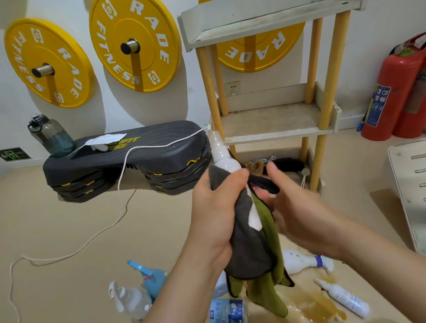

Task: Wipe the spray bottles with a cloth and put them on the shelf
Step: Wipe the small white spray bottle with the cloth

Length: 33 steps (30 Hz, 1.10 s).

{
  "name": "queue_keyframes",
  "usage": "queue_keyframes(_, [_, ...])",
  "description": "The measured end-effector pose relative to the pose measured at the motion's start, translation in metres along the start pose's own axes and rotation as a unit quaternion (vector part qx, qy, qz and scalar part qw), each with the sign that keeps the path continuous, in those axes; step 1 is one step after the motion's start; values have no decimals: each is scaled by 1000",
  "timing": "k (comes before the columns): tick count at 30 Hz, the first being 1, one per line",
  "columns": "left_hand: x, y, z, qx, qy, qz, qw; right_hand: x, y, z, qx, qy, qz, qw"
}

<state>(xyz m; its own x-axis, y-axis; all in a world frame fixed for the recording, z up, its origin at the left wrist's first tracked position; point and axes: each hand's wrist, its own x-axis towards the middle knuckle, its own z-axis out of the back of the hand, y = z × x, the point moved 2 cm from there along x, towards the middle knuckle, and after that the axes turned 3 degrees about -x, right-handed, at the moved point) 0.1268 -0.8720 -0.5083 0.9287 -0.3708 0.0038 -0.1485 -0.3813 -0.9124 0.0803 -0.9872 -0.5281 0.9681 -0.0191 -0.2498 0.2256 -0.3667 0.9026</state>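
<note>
- At mid-frame right, against the wall: shelf (275, 136), three tiers on yellow posts. The middle tier carries no bottle. The bottom tier holds some dark items, too hidden to name. It stands just behind the hands, so I judge a wiped bottle can go straight up onto it.
- Floor (60, 235): the unwiped stock lies below the hands, all tipped over or lying flat.
  - blue spray bottle (152, 279)
  - clear spray bottle (133, 300)
  - labelled can (229, 314)
  - white bottle with blue collar (299, 260)
  - slim white bottle (345, 298)
- Brown spill (317, 305): spreads between the last three items, which probably explains the need for wiping.
- Cloth (248, 249): grey one side, green the other. It is wrapped as a sleeve around the bottle's body, and the loose corners hang down.
- White spray bottle (220, 153): the one in work, held in the air before the shelf. It is tilted, with its top poking out above the cloth and a white patch showing lower down.
- Left grip (213, 211): fingers and thumb closed round the cloth-covered body, forearm rising from below.
- Right grip (295, 206): motion-blurred. The thumb and fingers appear to pinch the cloth's dark hem, likely to draw it along the bottle.
</note>
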Motion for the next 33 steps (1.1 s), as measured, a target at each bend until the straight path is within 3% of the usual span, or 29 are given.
queue_keyframes(3, [2, -7, 5, 82, 0, -80, 993, -5, -5, -14, -31, 103, -27, 994])
queue_keyframes(6, [3, -9, 13, 194, -32, -155, 968, -9, -5, -13, -126, 98, 24, 987])
queue_keyframes(8, [5, -11, 16, 168, -34, -137, 976, -15, -1, -16, -178, 105, 70, 976])
queue_keyframes(11, [12, -17, 21, 106, -35, -76, 991, -16, 3, -15, -232, 40, 117, 965])
queue_keyframes(14, [14, -17, 22, 136, -22, -50, 989, -11, -2, -8, -382, -55, 165, 908])
queue_keyframes(16, [14, -13, 22, 166, -25, -78, 983, -11, -5, -9, -449, -74, 190, 870])
queue_keyframes(18, [15, -10, 25, 221, -50, -135, 965, -10, -6, -6, -472, -89, 198, 854])
queue_keyframes(20, [17, -10, 29, 280, -96, -186, 937, -7, -5, 0, -456, -110, 180, 865])
queue_keyframes(24, [19, -11, 35, 271, -124, -195, 934, -4, 0, 9, -381, -108, 119, 911])
queue_keyframes(30, [17, -30, 41, 289, -200, -266, 898, -9, 17, 16, -321, -151, 171, 919])
queue_keyframes(32, [19, -36, 49, 300, -222, -276, 886, -14, 23, 15, -255, -145, 180, 939])
queue_keyframes(33, [20, -33, 50, 292, -217, -256, 896, -16, 24, 12, -215, -138, 181, 950])
